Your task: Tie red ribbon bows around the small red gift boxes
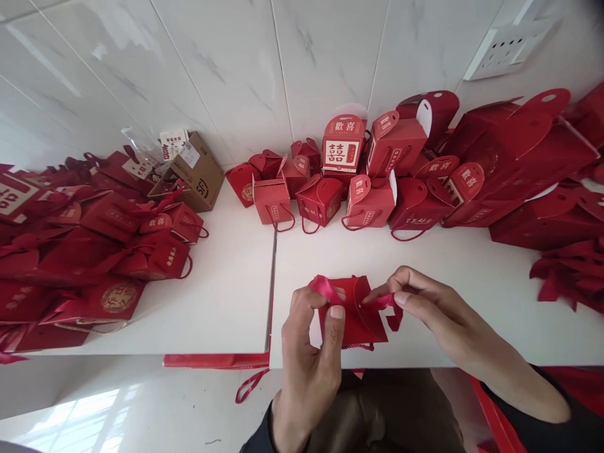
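Observation:
A small red gift box (363, 327) stands at the table's front edge, directly before me. My left hand (314, 346) is closed at its left side, pinching a loop of pinkish-red ribbon (325, 287) between thumb and fingers. From the right, my right hand (419, 299) pinches the other stretch of the ribbon, whose loose end hangs below the fingers. The ribbon runs at the box's top flaps; exactly how it passes through them is hidden by my fingers. A red cord handle shows at the box's lower front.
Red gift boxes, several with cord handles, line the wall behind, near one labelled box (342, 148). More boxes with ribbons (117, 296) pile at left beside a brown carton (202, 173). Cut ribbons (573, 270) lie at right. A socket panel (507, 50) is on the wall.

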{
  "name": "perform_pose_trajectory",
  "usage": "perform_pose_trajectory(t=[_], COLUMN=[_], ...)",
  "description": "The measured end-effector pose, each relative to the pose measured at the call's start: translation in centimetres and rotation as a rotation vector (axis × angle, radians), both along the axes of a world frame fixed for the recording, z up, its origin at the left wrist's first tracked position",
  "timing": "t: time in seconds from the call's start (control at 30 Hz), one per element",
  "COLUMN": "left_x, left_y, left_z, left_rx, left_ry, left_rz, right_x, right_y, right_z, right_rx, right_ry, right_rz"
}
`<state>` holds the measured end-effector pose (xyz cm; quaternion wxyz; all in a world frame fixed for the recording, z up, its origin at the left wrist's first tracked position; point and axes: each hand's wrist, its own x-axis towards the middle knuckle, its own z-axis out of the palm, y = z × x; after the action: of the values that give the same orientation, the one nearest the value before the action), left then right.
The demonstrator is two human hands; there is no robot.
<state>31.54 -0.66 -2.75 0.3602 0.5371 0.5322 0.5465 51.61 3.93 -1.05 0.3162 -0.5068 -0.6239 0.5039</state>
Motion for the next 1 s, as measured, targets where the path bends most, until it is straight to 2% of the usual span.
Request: perform_pose_trajectory(t=[0.13,0.2,0.3,0.43,0.53,0.67,0.77,0.9,1.0], left_x=[0.3,0.4,0.6,0.7,0.9,1.0,0.6,-0.2,-0.6], left_y=[0.5,0.9,1.6,2.0,1.9,2.1,2.4,2.6,2.6], left_z=[0.5,0.6,0.5,0.9,1.3,1.4,1.2,0.8,0.8], left_rx=[-0.047,-0.105,-0.165,-0.171,-0.163,-0.211,-0.289,-0.35,-0.378], left_ry=[-0.129,-0.146,-0.055,0.072,0.155,0.016,-0.078,-0.14,-0.165], left_rz=[-0.004,-0.058,-0.153,-0.187,-0.271,-0.317,-0.285,-0.284,-0.279], right_x=[-0.2,-0.2,-0.2,-0.6,-1.5,-2.5,-2.5,-1.9,-1.3], right_y=[0.2,0.4,0.8,1.3,1.3,1.9,3.4,5.1,4.9], right_z=[0.8,1.2,2.0,3.4,5.5,8.0,7.5,4.9,4.6], right_rx=[0.005,0.013,0.016,0.0,0.045,0.214,0.351,0.34,0.415], right_ry=[0.016,0.023,0.002,-0.023,-0.015,0.011,-0.027,-0.245,-0.305], right_rz=[-0.007,-0.001,0.01,0.041,0.108,0.284,0.352,0.526,0.394])
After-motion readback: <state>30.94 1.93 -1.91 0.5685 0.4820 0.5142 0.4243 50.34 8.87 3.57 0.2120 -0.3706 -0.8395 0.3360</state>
